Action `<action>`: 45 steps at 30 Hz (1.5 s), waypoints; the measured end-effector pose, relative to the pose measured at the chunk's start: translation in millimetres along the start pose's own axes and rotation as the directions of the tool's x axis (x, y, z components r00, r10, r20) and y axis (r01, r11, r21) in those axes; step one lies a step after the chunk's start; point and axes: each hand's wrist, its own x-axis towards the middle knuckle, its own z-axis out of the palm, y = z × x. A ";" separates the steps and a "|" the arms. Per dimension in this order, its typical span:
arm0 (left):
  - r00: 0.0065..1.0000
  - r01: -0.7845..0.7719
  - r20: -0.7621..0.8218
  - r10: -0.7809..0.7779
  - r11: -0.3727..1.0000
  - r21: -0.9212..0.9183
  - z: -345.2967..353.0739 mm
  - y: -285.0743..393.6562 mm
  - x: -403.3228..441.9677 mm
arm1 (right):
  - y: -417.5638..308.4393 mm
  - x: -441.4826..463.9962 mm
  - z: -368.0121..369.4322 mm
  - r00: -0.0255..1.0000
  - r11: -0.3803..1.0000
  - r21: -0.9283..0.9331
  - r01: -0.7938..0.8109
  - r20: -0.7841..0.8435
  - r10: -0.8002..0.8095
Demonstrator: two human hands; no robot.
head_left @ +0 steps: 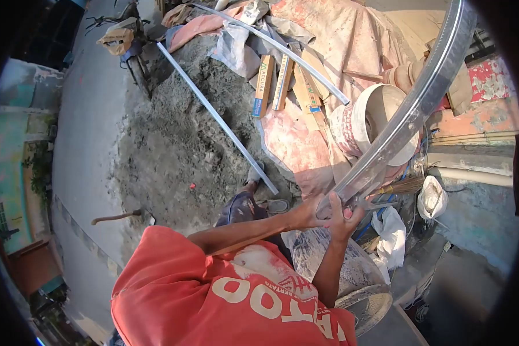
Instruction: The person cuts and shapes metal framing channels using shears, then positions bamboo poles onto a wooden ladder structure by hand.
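Both my hands grip the near end of a long, shiny, channel-like metal bar (401, 118) that rises toward the upper right. My left hand (307, 214), on the near side, has its fingers wrapped round the bar's end. My right hand (346, 218) holds it just beside the left, thumb and fingers partly visible. Beyond the bar stands a white bucket (352, 124), tilted on its side. Below my hands is a dusty, plastic-wrapped bulk (328, 254), with a dirty bucket rim (378, 303) near it.
A grey sand heap (173, 155) lies ahead, with a metal bar (213, 112) across it and another bar (282, 49) beyond. Long cardboard boxes (263, 83) rest on a pinkish tarp (346, 34). A broom (406, 185), white sacks (391, 233), a wooden-handled tool (118, 217) and a motorbike (134, 49) surround this.
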 end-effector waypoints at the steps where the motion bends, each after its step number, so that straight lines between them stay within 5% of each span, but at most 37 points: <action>1: 0.976 -0.019 0.217 0.014 1.000 0.021 -4.3 -15.5 -0.7 | 8.9 -0.1 3.4 0.993 0.991 0.067 0.112 -0.030 -0.110; 2: 0.981 -0.007 0.193 0.007 1.000 0.000 -16.1 -27.7 0.2 | 17.5 4.4 8.5 0.973 0.964 0.138 0.227 -0.067 -0.219; 4: 0.931 -0.349 0.144 0.334 0.933 0.091 -36.1 -56.1 -9.8 | 23.5 3.2 7.5 0.986 0.969 0.243 -0.033 -0.150 0.071; 5: 0.987 -0.115 0.110 0.115 0.993 -0.006 -47.2 -90.1 -7.9 | 24.6 10.5 7.6 0.985 0.977 0.211 -0.008 -0.167 0.045; 7: 0.941 0.329 -0.042 -0.335 0.938 -0.107 -63.0 -190.1 -4.4 | 20.3 35.0 4.7 0.988 0.988 0.068 0.139 -0.083 -0.133; 8: 0.845 0.475 -0.277 -0.457 0.880 -0.002 -71.1 -259.0 -2.3 | 25.5 53.6 6.6 0.961 0.961 -0.010 0.277 0.023 -0.276; 10: 0.573 0.734 -0.535 -0.620 0.680 -0.002 -103.5 -387.4 -8.5 | 61.1 70.4 0.5 0.957 0.963 -0.056 0.264 -0.109 -0.269; 11: 0.305 0.836 -0.599 -0.740 0.509 -0.203 -118.0 -437.3 -14.0 | 78.7 76.4 1.7 0.935 0.971 -0.031 0.239 -0.263 -0.238; 12: 0.183 0.876 -0.562 -0.807 0.394 -0.279 -133.5 -491.6 -25.2 | 90.7 80.1 1.2 0.896 0.979 -0.011 0.204 -0.402 -0.191; 15: -0.117 0.849 -0.465 -0.878 0.155 -0.505 -153.4 -580.3 -14.4 | 119.1 94.2 8.2 0.947 0.977 -0.009 0.213 -0.243 -0.209; 22: -0.104 0.814 -0.571 -0.815 0.259 -0.519 -143.4 -724.8 17.3 | 205.9 87.0 -4.2 0.911 0.982 0.011 0.190 -0.376 -0.172; 24: -0.093 0.775 -0.617 -0.781 0.332 -0.538 -137.8 -712.1 25.3 | 216.0 82.0 -31.2 0.954 0.979 0.076 0.190 -0.248 -0.166; 26: -0.065 0.633 -0.904 -0.423 0.683 -0.365 -128.7 -634.1 46.9 | 220.9 79.9 -70.2 0.977 0.968 0.158 0.197 -0.117 -0.179; 28: -0.178 0.462 -0.806 -0.564 0.676 -0.575 -141.6 -538.3 69.5 | 231.3 78.9 -115.9 0.973 0.939 0.261 0.223 -0.009 -0.229; 31: -0.084 0.330 -0.825 -0.559 0.765 -0.552 -136.9 -487.0 62.3 | 255.3 82.4 -191.6 0.925 0.865 0.410 0.287 0.116 -0.362; 32: -0.044 0.301 -0.836 -0.547 0.791 -0.533 -133.9 -460.5 60.6 | 197.9 76.1 -128.1 0.912 0.838 0.432 0.333 0.079 -0.403; 33: -0.041 0.290 -0.790 -0.612 0.749 -0.595 -133.1 -410.2 63.6 | 145.2 69.9 -82.4 0.945 0.904 0.328 0.274 -0.264 -0.191; 34: -0.032 0.332 -0.824 -0.566 0.772 -0.543 -126.3 -385.3 62.6 | 104.9 61.7 -65.8 0.814 0.949 0.273 0.157 -0.580 0.032; 38: 0.056 0.289 -0.832 -0.552 0.807 -0.516 -104.6 -275.3 76.6 | 24.7 40.2 -90.7 0.720 0.973 0.210 0.099 -0.689 0.076; 40: 0.101 0.171 -0.803 -0.587 0.806 -0.567 -104.7 -184.3 100.3 | -24.7 38.6 -96.2 0.786 0.971 0.044 0.234 -0.597 -0.162; 42: 0.171 0.122 -0.857 -0.485 0.874 -0.470 -114.0 -105.9 140.9 | -57.9 17.3 -118.5 0.765 0.969 0.055 0.241 -0.625 -0.155; 45: 0.313 -0.001 -0.843 -0.437 0.888 -0.460 -140.6 -83.1 196.5 | -79.9 -5.8 -132.9 0.726 0.978 0.060 0.198 -0.679 -0.105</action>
